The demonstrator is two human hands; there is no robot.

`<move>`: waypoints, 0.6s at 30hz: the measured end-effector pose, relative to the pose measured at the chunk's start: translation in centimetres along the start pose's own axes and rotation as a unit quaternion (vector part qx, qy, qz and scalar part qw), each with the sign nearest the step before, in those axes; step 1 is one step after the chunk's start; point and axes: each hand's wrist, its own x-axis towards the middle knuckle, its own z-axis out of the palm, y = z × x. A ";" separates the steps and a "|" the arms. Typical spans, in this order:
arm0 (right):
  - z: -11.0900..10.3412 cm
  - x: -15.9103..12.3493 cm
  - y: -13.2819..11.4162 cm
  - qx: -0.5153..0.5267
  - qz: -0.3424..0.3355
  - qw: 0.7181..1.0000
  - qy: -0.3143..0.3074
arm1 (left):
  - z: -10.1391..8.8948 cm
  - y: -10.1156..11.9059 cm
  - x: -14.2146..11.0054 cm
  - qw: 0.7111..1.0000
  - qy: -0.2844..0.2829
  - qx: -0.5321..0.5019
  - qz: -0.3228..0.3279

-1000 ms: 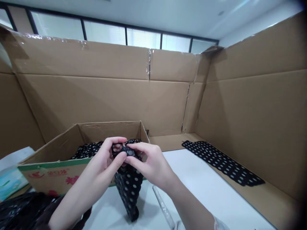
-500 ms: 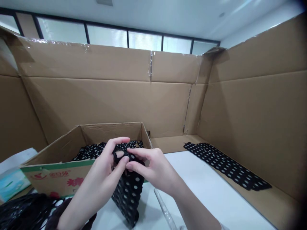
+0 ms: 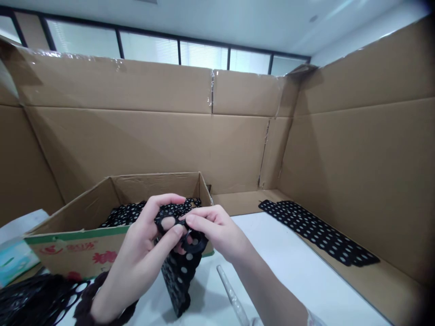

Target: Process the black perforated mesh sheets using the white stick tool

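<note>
At six o'clock I log left hand (image 3: 146, 246) and right hand (image 3: 212, 233) both pinching the top of a black perforated strip (image 3: 180, 276), apparently working one ring free, its long axis hanging down toward the white table (image 3: 288, 267).

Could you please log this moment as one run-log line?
left hand: grips perforated black sheet | right hand: pinches black ring | behind: cardboard box

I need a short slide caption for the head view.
Left hand and right hand hold a black perforated sheet before a cardboard box.
</note>
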 end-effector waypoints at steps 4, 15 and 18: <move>-1.1 -0.6 -0.7 -0.059 0.006 0.995 -0.074 | -0.4 -0.5 0.0 0.998 -0.036 0.038 0.022; 0.1 -1.3 -1.1 -0.342 -0.106 0.927 0.111 | -1.0 -1.8 0.5 0.955 0.008 0.273 0.116; -0.2 -1.2 -1.0 -0.350 -0.140 0.918 0.123 | -2.2 -2.0 -0.2 0.916 0.001 0.385 0.118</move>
